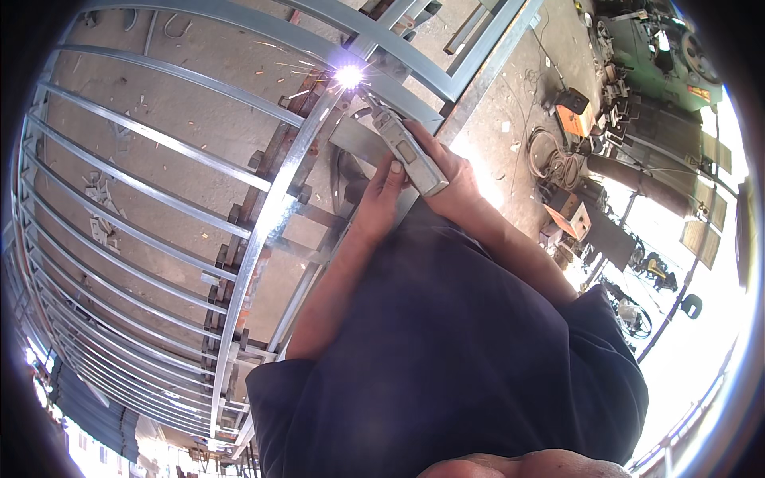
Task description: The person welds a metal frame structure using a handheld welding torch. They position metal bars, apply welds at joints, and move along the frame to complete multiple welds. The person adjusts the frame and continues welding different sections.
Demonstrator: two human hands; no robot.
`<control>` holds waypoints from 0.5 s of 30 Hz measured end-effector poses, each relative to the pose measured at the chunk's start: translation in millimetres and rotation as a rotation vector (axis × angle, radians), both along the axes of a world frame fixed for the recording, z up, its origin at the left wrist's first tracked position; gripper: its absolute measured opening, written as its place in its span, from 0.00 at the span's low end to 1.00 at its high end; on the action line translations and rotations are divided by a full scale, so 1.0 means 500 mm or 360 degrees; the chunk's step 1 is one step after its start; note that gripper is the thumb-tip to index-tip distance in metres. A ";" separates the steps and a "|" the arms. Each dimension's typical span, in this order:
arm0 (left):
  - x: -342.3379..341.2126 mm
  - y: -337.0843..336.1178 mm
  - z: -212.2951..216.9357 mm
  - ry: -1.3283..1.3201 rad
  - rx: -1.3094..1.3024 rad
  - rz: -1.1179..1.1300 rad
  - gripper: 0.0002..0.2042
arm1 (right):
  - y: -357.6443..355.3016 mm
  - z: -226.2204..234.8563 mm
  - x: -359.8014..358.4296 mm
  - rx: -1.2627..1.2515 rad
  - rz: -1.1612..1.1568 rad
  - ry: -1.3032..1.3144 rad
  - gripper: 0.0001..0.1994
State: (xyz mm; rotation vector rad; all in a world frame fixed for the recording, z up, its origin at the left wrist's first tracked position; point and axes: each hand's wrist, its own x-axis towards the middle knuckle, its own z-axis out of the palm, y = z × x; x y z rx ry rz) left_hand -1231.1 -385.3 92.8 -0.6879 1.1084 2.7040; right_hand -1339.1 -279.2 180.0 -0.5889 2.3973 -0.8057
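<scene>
Mostly my right hand [446,171] wraps the long grey metal electrode holder [406,147]; my left hand [382,191] probably steadies it from below. White glare beyond my fingertips hides its tip on the curved grey steel frame [271,215].

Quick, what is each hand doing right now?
Left hand: closed on the welding holder, thumb on top.
Right hand: closed around the same holder, its tip sparking at the metal frame.

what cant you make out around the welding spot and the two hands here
Head view only:
- Weld joint on the metal frame: washed out by the arc glare.
- Electrode tip of the welding holder: lost in that glare.
- Right hand palm and grip: hidden behind the holder.
- Left hand fingertips: tucked under the holder.
- Floor tools, upper right: too small, overexposed.
</scene>
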 end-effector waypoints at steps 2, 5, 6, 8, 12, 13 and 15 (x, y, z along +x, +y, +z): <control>0.000 0.003 0.001 -0.0011 -0.0002 0.0028 0.35 | -0.002 0.005 0.000 0.0027 0.0000 -0.0021 0.34; 0.005 0.005 0.003 -0.0039 0.0012 0.0033 0.34 | 0.013 -0.010 0.003 0.0021 0.0018 0.0037 0.34; 0.009 0.005 0.000 -0.0055 0.0020 0.0015 0.34 | 0.020 -0.014 0.006 -0.0023 0.0017 0.0025 0.35; 0.019 0.006 -0.001 -0.0084 -0.0087 0.0046 0.33 | 0.028 -0.005 0.007 -0.0107 0.0012 -0.0064 0.35; 0.038 -0.006 0.011 -0.0325 -0.0202 -0.0013 0.25 | 0.071 0.023 0.017 -0.0057 0.0129 -0.0150 0.37; 0.046 -0.014 -0.018 -0.0378 -0.0253 -0.0074 0.22 | 0.089 0.024 0.022 -0.0078 0.0158 -0.0154 0.37; 0.038 0.004 -0.053 -0.0556 -0.0396 -0.0037 0.16 | 0.129 0.040 0.022 -0.0091 0.0213 -0.0211 0.38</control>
